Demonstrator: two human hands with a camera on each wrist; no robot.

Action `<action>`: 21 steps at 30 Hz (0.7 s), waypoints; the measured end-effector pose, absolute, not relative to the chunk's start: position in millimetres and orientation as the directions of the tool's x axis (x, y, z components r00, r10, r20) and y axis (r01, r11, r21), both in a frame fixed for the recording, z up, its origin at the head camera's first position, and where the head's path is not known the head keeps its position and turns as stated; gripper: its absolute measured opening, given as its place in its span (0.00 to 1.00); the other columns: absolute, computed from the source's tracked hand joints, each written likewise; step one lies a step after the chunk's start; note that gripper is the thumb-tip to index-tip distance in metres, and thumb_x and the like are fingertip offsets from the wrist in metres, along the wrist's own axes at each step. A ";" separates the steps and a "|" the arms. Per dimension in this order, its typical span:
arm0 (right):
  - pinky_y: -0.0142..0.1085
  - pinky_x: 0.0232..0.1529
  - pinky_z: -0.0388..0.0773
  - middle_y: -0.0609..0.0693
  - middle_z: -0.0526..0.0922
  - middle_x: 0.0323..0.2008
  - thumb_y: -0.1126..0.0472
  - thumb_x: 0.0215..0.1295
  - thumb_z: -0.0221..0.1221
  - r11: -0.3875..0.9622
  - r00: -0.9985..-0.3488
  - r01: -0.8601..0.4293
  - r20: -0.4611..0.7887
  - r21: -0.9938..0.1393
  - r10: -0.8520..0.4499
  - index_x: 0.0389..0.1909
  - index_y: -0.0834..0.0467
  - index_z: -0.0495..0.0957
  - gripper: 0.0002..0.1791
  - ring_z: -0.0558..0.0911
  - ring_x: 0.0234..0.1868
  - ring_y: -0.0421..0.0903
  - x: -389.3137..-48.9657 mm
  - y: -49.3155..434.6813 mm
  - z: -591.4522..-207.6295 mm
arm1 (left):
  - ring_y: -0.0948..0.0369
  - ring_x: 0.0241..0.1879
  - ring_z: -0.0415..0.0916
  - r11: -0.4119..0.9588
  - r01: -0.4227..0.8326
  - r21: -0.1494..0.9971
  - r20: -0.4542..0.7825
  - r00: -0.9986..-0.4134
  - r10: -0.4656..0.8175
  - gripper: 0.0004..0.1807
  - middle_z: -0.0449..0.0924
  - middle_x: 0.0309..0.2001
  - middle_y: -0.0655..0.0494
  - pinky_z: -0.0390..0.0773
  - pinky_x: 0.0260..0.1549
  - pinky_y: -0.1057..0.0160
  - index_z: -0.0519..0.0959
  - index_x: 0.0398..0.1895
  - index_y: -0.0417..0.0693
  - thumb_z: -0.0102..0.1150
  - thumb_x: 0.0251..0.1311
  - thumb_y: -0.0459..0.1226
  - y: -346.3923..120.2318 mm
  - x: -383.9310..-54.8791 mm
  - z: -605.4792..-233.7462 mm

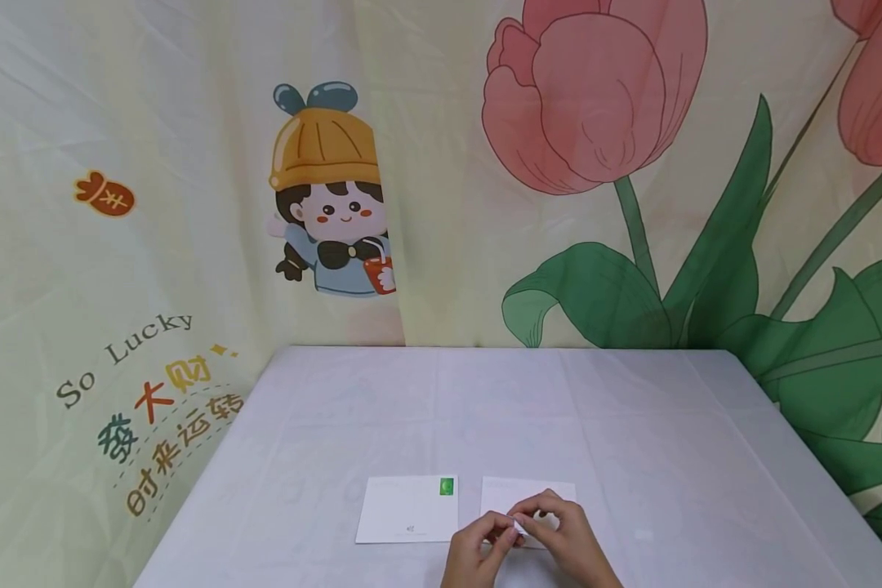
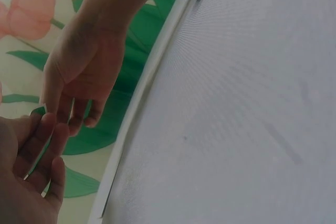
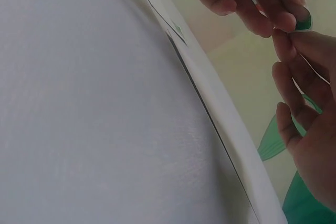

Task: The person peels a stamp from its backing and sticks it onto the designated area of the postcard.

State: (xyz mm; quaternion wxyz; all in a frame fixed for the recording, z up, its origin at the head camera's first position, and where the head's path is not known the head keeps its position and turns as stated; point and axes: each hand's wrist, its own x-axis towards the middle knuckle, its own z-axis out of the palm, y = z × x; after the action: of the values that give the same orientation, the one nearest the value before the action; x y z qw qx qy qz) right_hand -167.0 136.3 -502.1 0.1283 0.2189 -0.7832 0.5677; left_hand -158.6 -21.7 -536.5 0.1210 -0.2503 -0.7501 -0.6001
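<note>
Between the fingertips of both hands is a small stamp (image 3: 303,22), green on one face and white on the other. My left hand (image 1: 480,545) pinches it between thumb and forefinger, the other fingers loosely bent. From the other side, my right hand (image 1: 564,531) pinches its edge with thumb and forefinger. Beneath the hands in the head view lies a plain white card (image 1: 496,492), partly covered by them. To its left, flat on the table, is another white card (image 1: 400,510) bearing a green stamp (image 1: 447,487) at its top right corner and a small printed mark near the bottom.
A white cloth covers the table (image 1: 426,408). Behind it hangs a printed curtain (image 1: 441,204) with tulips, a cartoon figure and lettering. Both wrist views show the tabletop close up, with the card edges low along it in the right wrist view.
</note>
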 end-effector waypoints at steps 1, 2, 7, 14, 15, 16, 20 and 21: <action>0.37 0.33 0.70 0.45 0.83 0.29 0.71 0.56 0.61 0.258 -0.871 -0.488 0.447 -0.834 -0.201 0.30 0.58 0.82 0.05 0.76 0.29 0.39 -167.1 136.2 -502.6 | 0.58 0.23 0.78 0.149 0.522 0.840 0.484 -0.844 0.230 0.03 0.82 0.26 0.54 0.74 0.23 0.70 0.77 0.32 0.44 0.54 0.62 0.31 -21.8 -159.2 -538.2; 0.37 0.33 0.69 0.45 0.83 0.29 0.70 0.56 0.61 0.256 -0.871 -0.487 0.446 -0.835 -0.206 0.30 0.58 0.82 0.05 0.76 0.29 0.39 -167.3 136.1 -503.1 | 0.59 0.23 0.78 0.143 0.524 0.840 0.487 -0.843 0.229 0.03 0.82 0.26 0.54 0.74 0.23 0.70 0.77 0.32 0.45 0.54 0.62 0.32 -21.8 -159.6 -539.2; 0.35 0.32 0.68 0.44 0.83 0.28 0.71 0.56 0.61 0.256 -0.869 -0.492 0.452 -0.832 -0.201 0.30 0.58 0.82 0.06 0.75 0.29 0.39 -167.7 135.5 -503.9 | 0.63 0.23 0.78 0.108 0.541 0.834 0.508 -0.830 0.230 0.03 0.82 0.25 0.55 0.75 0.23 0.69 0.77 0.32 0.46 0.54 0.62 0.32 -21.8 -160.5 -540.0; 0.37 0.32 0.69 0.44 0.83 0.27 0.71 0.55 0.62 0.256 -0.850 -0.525 0.487 -0.811 -0.201 0.30 0.57 0.82 0.06 0.75 0.29 0.40 -167.7 135.1 -503.2 | 0.64 0.23 0.78 0.094 0.559 0.823 0.527 -0.816 0.236 0.02 0.82 0.25 0.54 0.74 0.23 0.70 0.77 0.32 0.45 0.54 0.62 0.31 -22.5 -160.1 -538.4; 0.37 0.32 0.69 0.44 0.83 0.27 0.71 0.55 0.62 0.258 -0.845 -0.533 0.494 -0.806 -0.203 0.30 0.57 0.82 0.06 0.75 0.30 0.41 -167.8 135.0 -503.0 | 0.64 0.23 0.78 0.090 0.565 0.820 0.533 -0.812 0.237 0.02 0.82 0.26 0.53 0.74 0.23 0.71 0.76 0.33 0.45 0.54 0.62 0.31 -22.7 -160.1 -538.2; 0.38 0.32 0.69 0.44 0.83 0.27 0.71 0.55 0.62 0.258 -0.842 -0.539 0.500 -0.802 -0.205 0.30 0.57 0.82 0.06 0.75 0.30 0.42 -167.9 135.0 -502.9 | 0.64 0.23 0.78 0.086 0.569 0.818 0.538 -0.809 0.238 0.02 0.82 0.26 0.53 0.74 0.23 0.71 0.76 0.33 0.44 0.54 0.61 0.30 -22.8 -160.1 -538.0; 0.38 0.33 0.70 0.44 0.83 0.28 0.71 0.55 0.61 0.260 -0.837 -0.546 0.508 -0.796 -0.203 0.30 0.57 0.82 0.07 0.75 0.31 0.44 -167.8 134.8 -503.3 | 0.64 0.23 0.78 0.075 0.571 0.818 0.540 -0.806 0.242 0.02 0.82 0.26 0.52 0.74 0.23 0.70 0.76 0.33 0.44 0.54 0.62 0.30 -22.8 -160.2 -537.8; 0.38 0.33 0.70 0.44 0.83 0.28 0.71 0.54 0.62 0.259 -0.839 -0.543 0.506 -0.799 -0.199 0.30 0.57 0.82 0.07 0.75 0.31 0.43 -167.6 134.7 -503.5 | 0.64 0.23 0.78 0.076 0.564 0.822 0.533 -0.810 0.244 0.02 0.82 0.26 0.52 0.74 0.23 0.70 0.76 0.33 0.44 0.54 0.62 0.30 -22.8 -160.0 -537.7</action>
State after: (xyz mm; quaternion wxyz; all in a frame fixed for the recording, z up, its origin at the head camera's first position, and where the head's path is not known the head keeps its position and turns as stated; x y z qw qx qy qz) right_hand -167.6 134.7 -503.5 0.1536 0.2381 -0.7785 0.5601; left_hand -160.0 -22.8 -537.7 0.1292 -0.2795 -0.7220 -0.6196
